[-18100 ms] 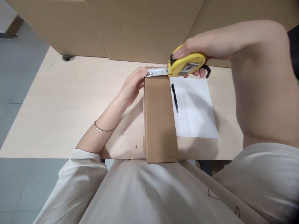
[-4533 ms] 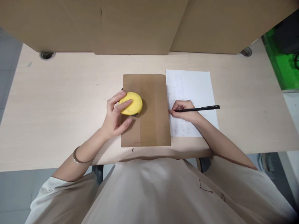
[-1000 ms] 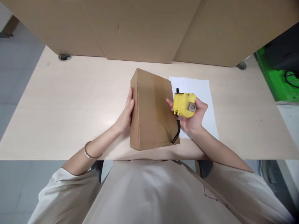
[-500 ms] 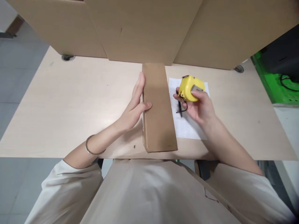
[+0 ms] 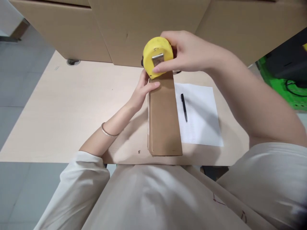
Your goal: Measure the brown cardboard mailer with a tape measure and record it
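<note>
A long, narrow cardboard box [image 5: 165, 121] lies on the table, its length running away from me. My left hand [image 5: 141, 91] is at the box's far left edge, thumb on the top face and fingers along the side. Its fingertips are partly hidden behind a yellow tape measure [image 5: 153, 48]. My right hand [image 5: 181, 52] grips this tape measure over the far end of the box, thumb beside the metal belt clip. No drawn-out blade shows. Right of the box, a black pen [image 5: 184, 108] rests on a printed white sheet [image 5: 203, 111].
Large cardboard panels [image 5: 148, 28] stand along the back of the pale wooden table [image 5: 96, 89]. A cable hole [image 5: 73, 62] is at the back left. Beyond the table's right side are a green surface [image 5: 294, 100] and a dark object with a black cable.
My right hand has carried the tape measure from above the paper left and away to the box's far end. My left hand has slid farther along the box. The pen is now fully uncovered.
</note>
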A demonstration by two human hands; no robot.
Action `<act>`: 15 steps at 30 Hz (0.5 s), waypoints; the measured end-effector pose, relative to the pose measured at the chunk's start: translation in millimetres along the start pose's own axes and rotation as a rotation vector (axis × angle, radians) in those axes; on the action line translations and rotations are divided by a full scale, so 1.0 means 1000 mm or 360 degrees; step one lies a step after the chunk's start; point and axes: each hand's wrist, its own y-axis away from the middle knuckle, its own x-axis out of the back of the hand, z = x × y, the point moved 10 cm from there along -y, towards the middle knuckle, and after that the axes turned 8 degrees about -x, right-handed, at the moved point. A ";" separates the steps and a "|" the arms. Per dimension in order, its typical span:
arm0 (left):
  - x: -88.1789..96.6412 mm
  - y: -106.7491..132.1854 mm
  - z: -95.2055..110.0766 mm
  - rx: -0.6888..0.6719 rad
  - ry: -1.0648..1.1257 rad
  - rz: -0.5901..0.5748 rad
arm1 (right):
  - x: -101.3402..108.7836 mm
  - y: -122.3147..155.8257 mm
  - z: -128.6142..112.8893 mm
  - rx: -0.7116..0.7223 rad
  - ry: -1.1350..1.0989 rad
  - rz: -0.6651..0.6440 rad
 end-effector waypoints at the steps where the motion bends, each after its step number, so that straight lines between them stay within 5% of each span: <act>1: -0.005 0.000 -0.001 0.0042 0.0064 -0.0009 | -0.002 -0.004 0.002 0.0017 -0.0093 -0.0004; 8: -0.007 0.007 0.000 0.0096 0.0021 0.0058 | 0.003 0.005 0.026 0.0071 -0.0089 0.0252; 15: 0.000 0.001 0.003 0.0090 -0.0044 0.0159 | 0.020 0.023 0.048 0.0039 -0.0171 0.0260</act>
